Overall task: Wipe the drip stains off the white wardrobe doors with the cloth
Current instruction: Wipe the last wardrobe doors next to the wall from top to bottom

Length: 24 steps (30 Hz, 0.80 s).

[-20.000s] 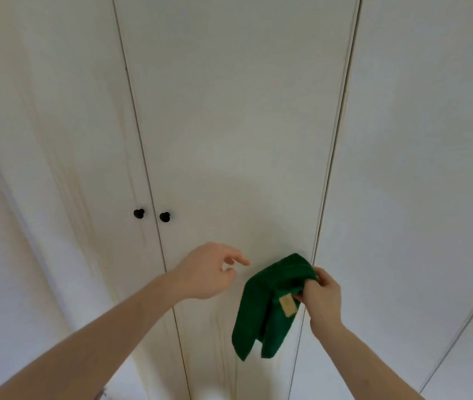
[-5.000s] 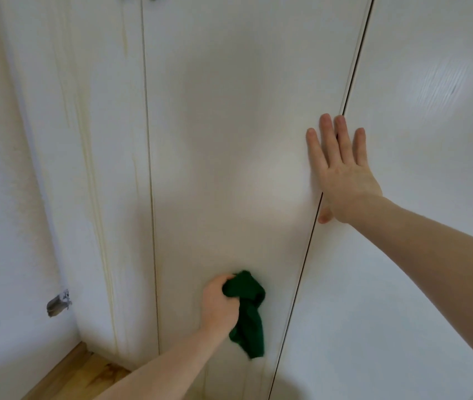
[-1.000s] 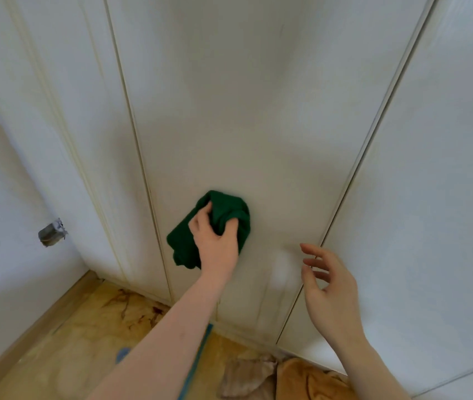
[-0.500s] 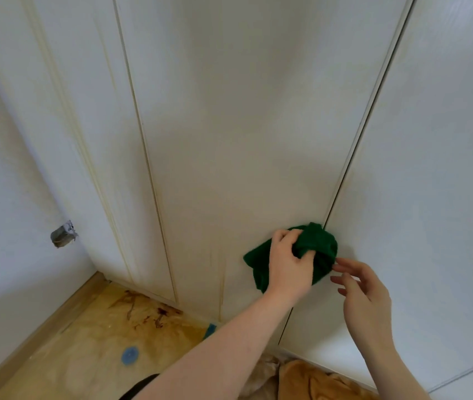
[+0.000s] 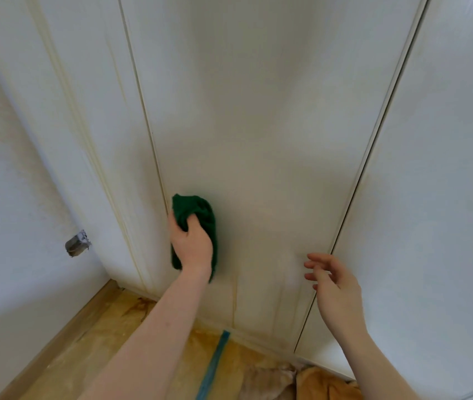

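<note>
Head view: left hand (image 5: pixel 192 245) grips cloth (image 5: pixel 205 215) against door (image 5: pixel 258 125); right hand (image 5: pixel 334 282) loose, empty. Streaks (image 5: pixel 234 298) remain below; wiping unfinished.

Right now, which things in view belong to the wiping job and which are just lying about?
Job:
- bunched dark green cloth, gripped by left hand against the door
- white wardrobe doors with yellowish drip streaks near the bottom
- right hand, holding nothing

Lying about:
- small grey metal fitting on the side wall
- blue strip on the stained wooden floor
- tan crumpled fabric
</note>
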Each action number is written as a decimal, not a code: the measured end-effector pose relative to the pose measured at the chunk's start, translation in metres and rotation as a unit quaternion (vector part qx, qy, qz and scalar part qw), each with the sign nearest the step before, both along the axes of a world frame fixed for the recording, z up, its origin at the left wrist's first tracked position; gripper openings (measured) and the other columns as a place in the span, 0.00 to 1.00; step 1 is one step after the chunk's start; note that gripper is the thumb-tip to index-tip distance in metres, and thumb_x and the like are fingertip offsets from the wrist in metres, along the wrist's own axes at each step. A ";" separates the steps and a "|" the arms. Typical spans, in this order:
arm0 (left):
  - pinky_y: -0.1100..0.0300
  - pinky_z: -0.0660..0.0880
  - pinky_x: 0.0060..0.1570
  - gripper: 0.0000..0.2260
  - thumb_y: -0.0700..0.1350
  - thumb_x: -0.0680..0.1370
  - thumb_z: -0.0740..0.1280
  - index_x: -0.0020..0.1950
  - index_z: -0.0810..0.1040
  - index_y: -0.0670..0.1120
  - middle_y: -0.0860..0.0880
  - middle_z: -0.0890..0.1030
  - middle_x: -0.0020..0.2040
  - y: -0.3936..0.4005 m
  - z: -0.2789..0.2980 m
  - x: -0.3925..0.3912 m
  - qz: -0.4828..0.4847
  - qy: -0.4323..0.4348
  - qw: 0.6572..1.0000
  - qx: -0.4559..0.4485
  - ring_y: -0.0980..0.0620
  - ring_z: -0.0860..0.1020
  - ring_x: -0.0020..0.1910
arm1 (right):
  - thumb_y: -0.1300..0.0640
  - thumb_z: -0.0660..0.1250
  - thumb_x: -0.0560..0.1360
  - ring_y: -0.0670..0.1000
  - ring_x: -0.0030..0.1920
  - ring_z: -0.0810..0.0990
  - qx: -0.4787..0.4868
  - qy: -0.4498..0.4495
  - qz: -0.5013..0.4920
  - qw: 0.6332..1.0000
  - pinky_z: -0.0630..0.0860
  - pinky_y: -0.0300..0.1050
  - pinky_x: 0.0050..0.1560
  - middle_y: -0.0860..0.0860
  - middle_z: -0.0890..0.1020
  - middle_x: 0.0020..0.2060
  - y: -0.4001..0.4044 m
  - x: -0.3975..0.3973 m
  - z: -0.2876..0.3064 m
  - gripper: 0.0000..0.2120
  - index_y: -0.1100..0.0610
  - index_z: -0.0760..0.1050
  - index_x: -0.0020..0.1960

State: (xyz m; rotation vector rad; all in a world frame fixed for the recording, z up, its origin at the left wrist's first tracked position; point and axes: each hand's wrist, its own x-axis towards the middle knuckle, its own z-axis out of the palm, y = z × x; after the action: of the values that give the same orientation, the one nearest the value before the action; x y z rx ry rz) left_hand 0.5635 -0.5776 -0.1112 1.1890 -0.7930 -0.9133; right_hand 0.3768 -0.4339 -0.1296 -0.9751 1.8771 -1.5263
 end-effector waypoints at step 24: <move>0.40 0.69 0.66 0.16 0.50 0.81 0.66 0.64 0.67 0.46 0.43 0.70 0.63 0.024 -0.074 -0.085 -0.126 -0.120 0.972 0.160 0.42 0.72 0.61 | 0.67 0.61 0.79 0.44 0.44 0.85 0.048 0.009 -0.012 0.999 0.79 0.44 0.50 0.45 0.85 0.46 0.018 -0.046 -0.007 0.17 0.48 0.82 0.52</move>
State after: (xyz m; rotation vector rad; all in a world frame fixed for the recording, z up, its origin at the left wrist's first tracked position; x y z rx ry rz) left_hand 0.4788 -0.5540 -0.1853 1.5242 -1.0357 -1.1518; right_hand 0.3308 -0.4160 -0.1370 -0.9288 1.9618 -1.4303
